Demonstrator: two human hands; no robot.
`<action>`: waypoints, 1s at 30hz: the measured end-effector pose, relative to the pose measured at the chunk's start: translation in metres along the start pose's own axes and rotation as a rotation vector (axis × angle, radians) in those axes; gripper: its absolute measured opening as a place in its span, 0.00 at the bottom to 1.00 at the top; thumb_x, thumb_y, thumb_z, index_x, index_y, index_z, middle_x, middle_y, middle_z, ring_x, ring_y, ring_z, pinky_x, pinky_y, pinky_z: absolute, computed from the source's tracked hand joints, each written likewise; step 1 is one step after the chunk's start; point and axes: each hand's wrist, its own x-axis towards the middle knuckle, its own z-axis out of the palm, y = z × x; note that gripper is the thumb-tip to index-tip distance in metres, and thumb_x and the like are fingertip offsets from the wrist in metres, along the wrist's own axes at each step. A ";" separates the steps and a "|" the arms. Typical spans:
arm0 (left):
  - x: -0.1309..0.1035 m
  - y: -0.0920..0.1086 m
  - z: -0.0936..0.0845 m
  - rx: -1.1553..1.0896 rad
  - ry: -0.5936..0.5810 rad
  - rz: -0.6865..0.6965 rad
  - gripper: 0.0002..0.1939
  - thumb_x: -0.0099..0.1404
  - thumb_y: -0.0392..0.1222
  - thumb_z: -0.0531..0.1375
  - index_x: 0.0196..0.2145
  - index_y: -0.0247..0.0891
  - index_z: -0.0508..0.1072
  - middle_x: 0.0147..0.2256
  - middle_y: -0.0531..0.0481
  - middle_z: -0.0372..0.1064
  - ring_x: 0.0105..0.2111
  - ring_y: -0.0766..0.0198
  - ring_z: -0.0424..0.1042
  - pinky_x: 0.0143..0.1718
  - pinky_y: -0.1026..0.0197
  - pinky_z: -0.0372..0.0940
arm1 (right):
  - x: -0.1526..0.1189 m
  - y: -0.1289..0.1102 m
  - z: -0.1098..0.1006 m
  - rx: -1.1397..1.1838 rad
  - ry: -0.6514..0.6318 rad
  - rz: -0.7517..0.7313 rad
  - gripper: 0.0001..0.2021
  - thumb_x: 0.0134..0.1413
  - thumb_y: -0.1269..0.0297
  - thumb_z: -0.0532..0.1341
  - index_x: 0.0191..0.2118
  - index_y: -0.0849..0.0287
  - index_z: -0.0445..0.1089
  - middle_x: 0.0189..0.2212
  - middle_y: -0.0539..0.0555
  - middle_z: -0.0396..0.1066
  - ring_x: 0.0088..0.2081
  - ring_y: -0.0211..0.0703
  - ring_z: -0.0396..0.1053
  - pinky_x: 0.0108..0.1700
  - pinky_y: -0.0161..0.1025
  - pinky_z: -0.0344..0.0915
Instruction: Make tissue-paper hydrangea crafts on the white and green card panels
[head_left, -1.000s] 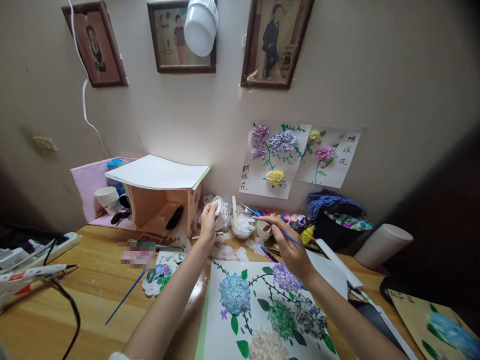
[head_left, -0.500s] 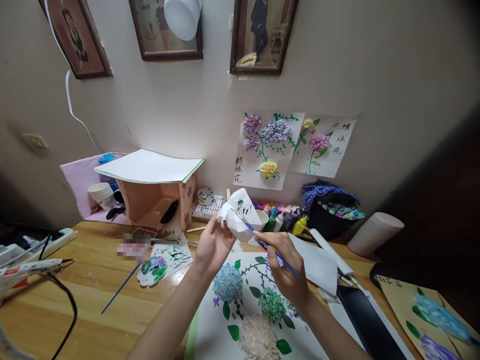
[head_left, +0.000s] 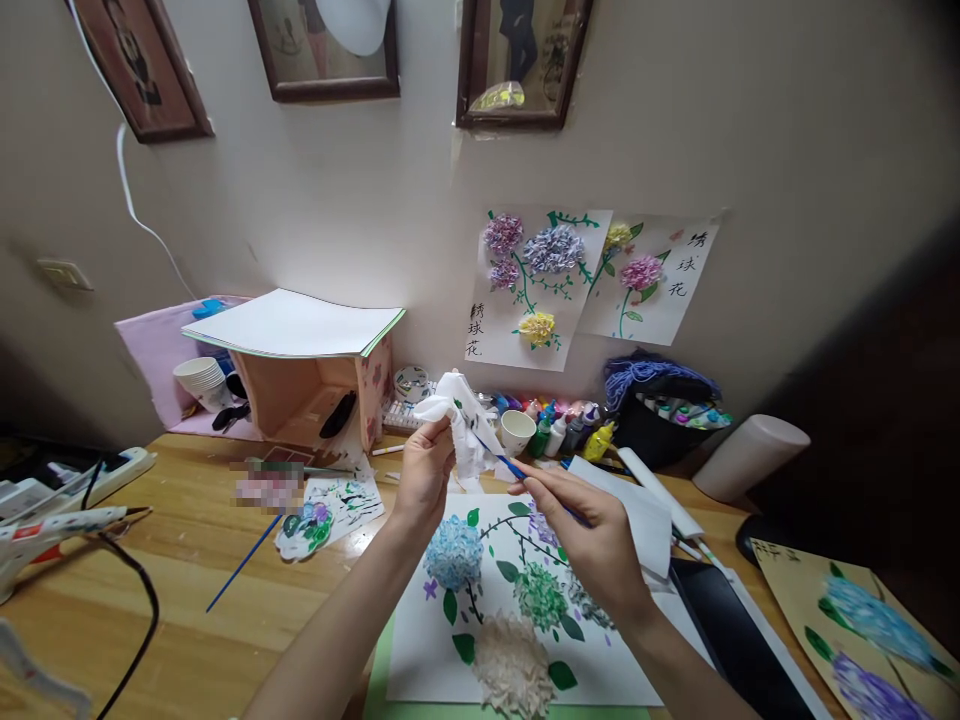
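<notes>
Raised over the desk, my left hand [head_left: 426, 470] pinches a crumpled white tissue [head_left: 466, 425] with dark green paint marks on it. My right hand [head_left: 581, 515] grips a blue paintbrush [head_left: 517, 468], whose tip end points up and left against the tissue. Whether the bristles touch it I cannot tell exactly. Below both hands lies a white sheet [head_left: 412, 665] on a green backing, bearing a blue hydrangea [head_left: 454, 552], a green one [head_left: 540, 595] and a cream one [head_left: 514, 665] in raised petals, with painted green leaves and dark stems.
Left on the desk are a paint-smeared palette [head_left: 304, 530], a second blue brush [head_left: 244, 562] and a glue gun [head_left: 67, 530]. A paper cup [head_left: 517, 430] stands beside several paint bottles [head_left: 555, 436]. At right are a dark tablet [head_left: 731, 630] and a paper roll [head_left: 750, 455].
The tissue has turned more edge-on and been gathered in my left hand. My right hand has shifted slightly, with the brush lying flatter. The paper cup behind shows more fully.
</notes>
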 end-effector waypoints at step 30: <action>-0.018 0.019 -0.014 0.111 -0.005 0.149 0.15 0.41 0.45 0.71 0.25 0.34 0.77 0.23 0.50 0.73 0.26 0.66 0.72 0.30 0.66 0.68 | -0.008 -0.016 0.029 0.111 -0.147 0.155 0.12 0.60 0.60 0.52 0.37 0.58 0.70 0.17 0.48 0.69 0.22 0.37 0.62 0.27 0.35 0.57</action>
